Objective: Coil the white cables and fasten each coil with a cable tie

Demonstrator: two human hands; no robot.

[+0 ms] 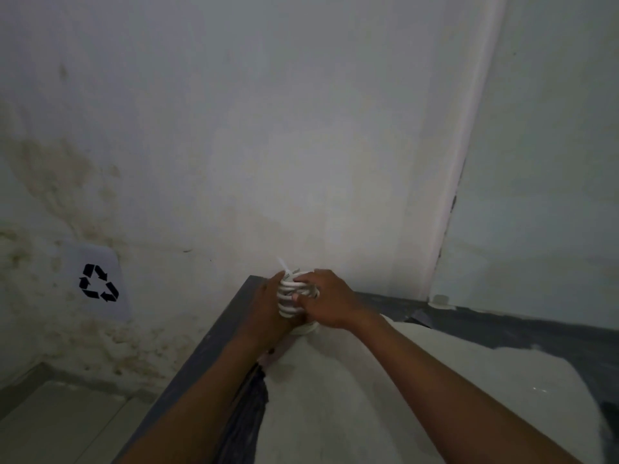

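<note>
A coil of white cable (288, 296) stands between both hands near the far left corner of the dark table (214, 336). My left hand (268, 306) grips the coil from the left side. From the right, my right hand (326, 301) curls its fingers over the coil's loops. A thin white cable tie tail (281, 263) sticks up from the top of the coil. A further loop of cable (308, 328) shows under my right hand. The rest of the coil is hidden by the hands.
A pale cloth (385, 380) covers most of the table, with a dark crumpled bag (248, 406) at its left edge. Stained white walls stand close behind. A white bin with a recycling symbol (98, 283) is on the floor to the left.
</note>
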